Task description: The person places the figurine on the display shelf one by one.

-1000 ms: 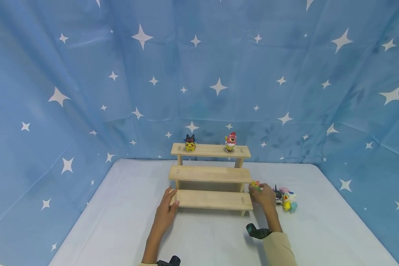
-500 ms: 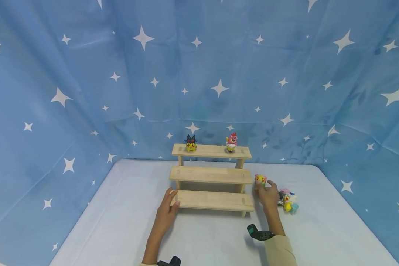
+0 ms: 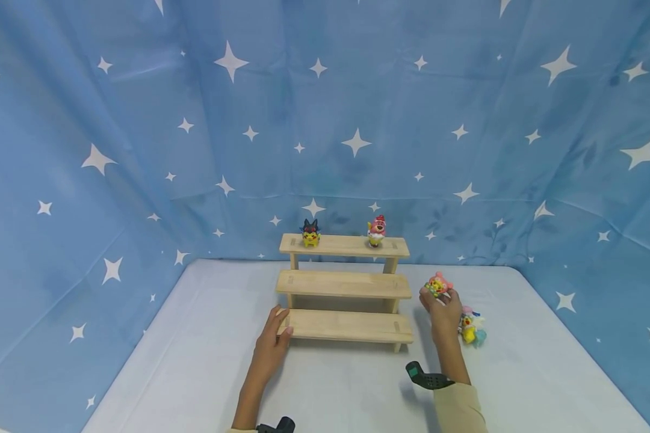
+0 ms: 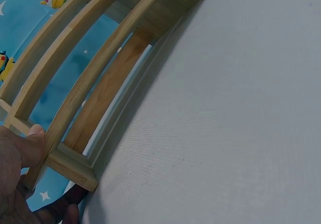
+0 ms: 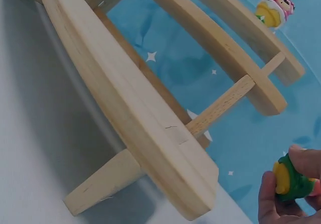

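Note:
A three-step wooden display stand (image 3: 352,325) is at the centre of the head view. My left hand (image 3: 268,349) grips the left end of its lowest step, with the thumb on one side and fingers on the other in the left wrist view. To the right of the stand, my right hand (image 3: 445,316) pinches a small figurine (image 3: 437,284) with a pink hood and yellow face. The right wrist view shows the figurine's green and yellow body (image 5: 290,179) between thumb and fingers. It is tilted, its pink head partly out of that view.
On the top step stand a yellow figurine with dark ears (image 3: 311,233) at left and a pink bear figurine (image 3: 376,231) at right. Several more small figurines (image 3: 470,329) lie bunched on the white table (image 3: 541,361) right of my right hand. A starry blue curtain (image 3: 325,120) hangs behind.
My right hand has moved right and away from the stand with the figurine, which has turned and tilted in the fingers. My left hand has stayed at the lowest step.

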`<state>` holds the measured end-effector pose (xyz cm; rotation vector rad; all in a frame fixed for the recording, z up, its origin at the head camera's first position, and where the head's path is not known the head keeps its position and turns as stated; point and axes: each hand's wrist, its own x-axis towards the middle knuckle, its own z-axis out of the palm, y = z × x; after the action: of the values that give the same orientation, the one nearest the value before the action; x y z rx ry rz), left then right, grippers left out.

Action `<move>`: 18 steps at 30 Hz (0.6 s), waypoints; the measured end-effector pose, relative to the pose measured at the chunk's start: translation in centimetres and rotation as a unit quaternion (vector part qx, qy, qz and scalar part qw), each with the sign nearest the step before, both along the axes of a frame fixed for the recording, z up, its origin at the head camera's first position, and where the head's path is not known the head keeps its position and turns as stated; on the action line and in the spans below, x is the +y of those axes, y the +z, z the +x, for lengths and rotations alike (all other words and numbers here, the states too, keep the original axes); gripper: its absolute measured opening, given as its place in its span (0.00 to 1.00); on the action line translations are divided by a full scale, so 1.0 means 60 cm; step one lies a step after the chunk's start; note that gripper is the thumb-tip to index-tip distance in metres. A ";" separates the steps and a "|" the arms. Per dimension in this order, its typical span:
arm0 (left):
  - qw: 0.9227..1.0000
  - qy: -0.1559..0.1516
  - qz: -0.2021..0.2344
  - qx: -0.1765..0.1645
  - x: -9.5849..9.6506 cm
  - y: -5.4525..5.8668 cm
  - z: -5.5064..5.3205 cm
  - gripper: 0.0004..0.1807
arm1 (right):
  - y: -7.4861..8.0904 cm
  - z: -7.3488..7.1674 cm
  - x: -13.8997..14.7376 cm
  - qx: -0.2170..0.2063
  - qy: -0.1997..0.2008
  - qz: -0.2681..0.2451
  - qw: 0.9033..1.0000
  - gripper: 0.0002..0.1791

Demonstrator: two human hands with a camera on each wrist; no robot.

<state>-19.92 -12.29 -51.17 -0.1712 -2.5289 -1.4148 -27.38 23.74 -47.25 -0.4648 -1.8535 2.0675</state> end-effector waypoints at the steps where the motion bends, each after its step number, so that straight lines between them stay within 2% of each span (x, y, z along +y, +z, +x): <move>1: 1.000 0.001 0.004 -0.004 0.000 0.000 0.000 0.26 | 0.001 0.000 0.000 0.001 -0.004 0.004 1.000 0.39; 7: 1.000 -0.001 0.006 -0.004 0.001 0.000 0.000 0.26 | 0.009 0.001 0.000 -0.007 -0.029 0.046 0.998 0.38; 13: 1.000 0.000 -0.006 0.000 0.000 0.000 0.002 0.25 | 0.015 0.004 -0.005 0.025 -0.048 0.065 0.996 0.34; 18: 1.000 -0.001 -0.006 0.002 0.000 0.001 0.003 0.25 | 0.027 0.008 -0.013 0.049 -0.042 0.085 0.994 0.35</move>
<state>-19.76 -12.32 -51.09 -0.1771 -2.5358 -1.3989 -26.92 22.95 -45.63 -0.3848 -1.8976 1.8268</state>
